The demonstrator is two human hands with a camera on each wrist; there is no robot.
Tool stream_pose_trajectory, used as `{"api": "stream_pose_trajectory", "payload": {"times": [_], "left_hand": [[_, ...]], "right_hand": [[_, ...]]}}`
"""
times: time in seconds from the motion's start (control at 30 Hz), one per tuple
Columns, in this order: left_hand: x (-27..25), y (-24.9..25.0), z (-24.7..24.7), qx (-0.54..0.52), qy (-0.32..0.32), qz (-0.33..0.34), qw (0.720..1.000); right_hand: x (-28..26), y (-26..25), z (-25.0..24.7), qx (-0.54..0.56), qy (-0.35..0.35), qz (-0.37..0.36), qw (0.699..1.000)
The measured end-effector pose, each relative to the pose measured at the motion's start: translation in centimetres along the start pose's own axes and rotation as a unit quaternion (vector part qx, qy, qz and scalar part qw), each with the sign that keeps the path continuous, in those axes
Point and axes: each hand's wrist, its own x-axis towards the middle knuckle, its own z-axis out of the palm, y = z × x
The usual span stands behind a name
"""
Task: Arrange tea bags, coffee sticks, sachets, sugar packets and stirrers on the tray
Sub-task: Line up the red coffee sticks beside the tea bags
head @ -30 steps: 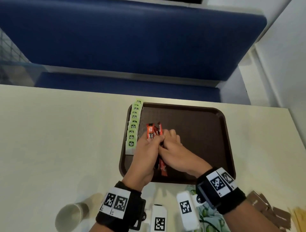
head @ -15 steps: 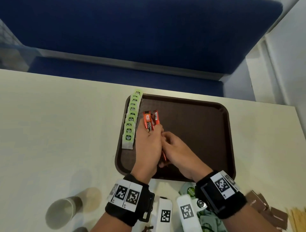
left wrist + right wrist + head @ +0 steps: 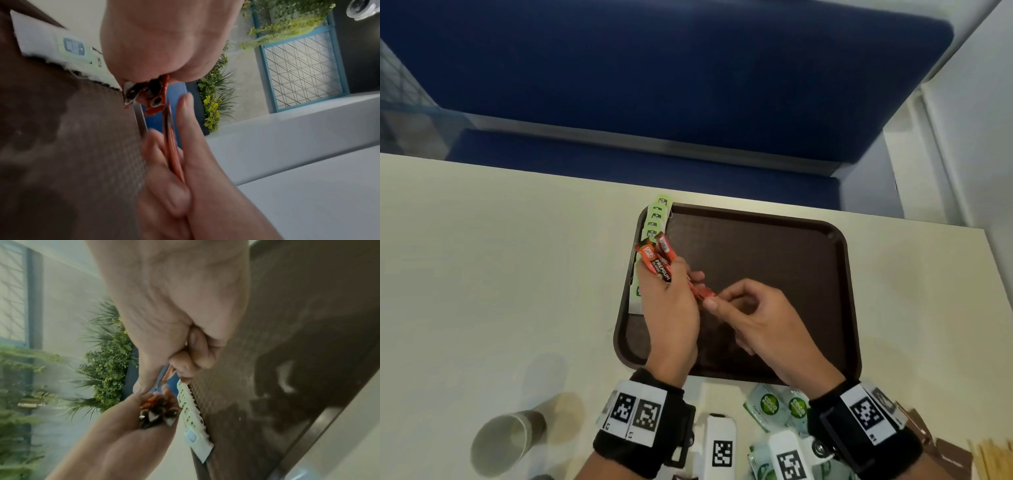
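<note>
Coffee sticks [image 3: 656, 261]: a bundle of orange-red ones is sitting in the left hand [image 3: 671, 308], fanning out above the left side of the tray [image 3: 839, 301], centre frame in the head view. Left grip is curling tight around the bundle. Right hand [image 3: 756, 318] is pinching the near end of a single stick [image 3: 700, 292] between thumb and forefinger, apparently pulling it out of the bundle; the left wrist view is showing that stick edge-on between the fingers.

Risks, as judgement:
- The pull is probably dragging neighbouring sticks along, so the bundle could be slipping and scattering over the tray.
- The left hand is hovering right over the tea bags [image 3: 655, 219]; a knuckle brushing them could be knocking the row off the rim.

Containers:
- The tray is holding only the green tea bags, overlapping in a line along its left edge, top one poking past the rim. The rest of the floor is bare.
- Paper cup [image 3: 506, 442], lower left on the table: contents not readable.
- Green sachets [image 3: 770, 406], brown packets [image 3: 952, 455] and wooden stirrers [image 3: 993, 459] are waiting on the table along the bottom edge, off the tray.
</note>
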Motion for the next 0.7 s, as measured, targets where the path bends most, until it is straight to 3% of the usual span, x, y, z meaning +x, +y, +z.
{"api": "stream_pose_trajectory", "payload": {"times": [0.1, 0.2, 0.27, 0.57, 0.7], "left_hand": [[0.7, 0.5, -1.1, 0.085, -0.048, 0.013, 0.995], [0.1, 0.7, -1.6, 0.155, -0.158, -0.002, 0.975], [-0.6, 0.8, -1.6, 0.163, -0.189, -0.001, 0.968], [-0.8, 0.9, -1.0, 0.111, -0.123, 0.032, 0.986], [-0.7, 0.7, -0.8, 0.106, -0.083, 0.055, 0.989]], "right_hand": [[0.2, 0.1, -1.4, -0.076, 0.064, -0.087, 0.991], [1.0, -0.1, -2.0, -0.117, 0.081, -0.152, 0.978], [1.6, -0.3, -2.2, -0.122, 0.075, -0.163, 0.976], [2.8, -1.0, -3.0, -0.138, -0.023, -0.136, 0.981], [2.3, -1.0, -3.9, -0.085, -0.042, -0.102, 0.99]]}}
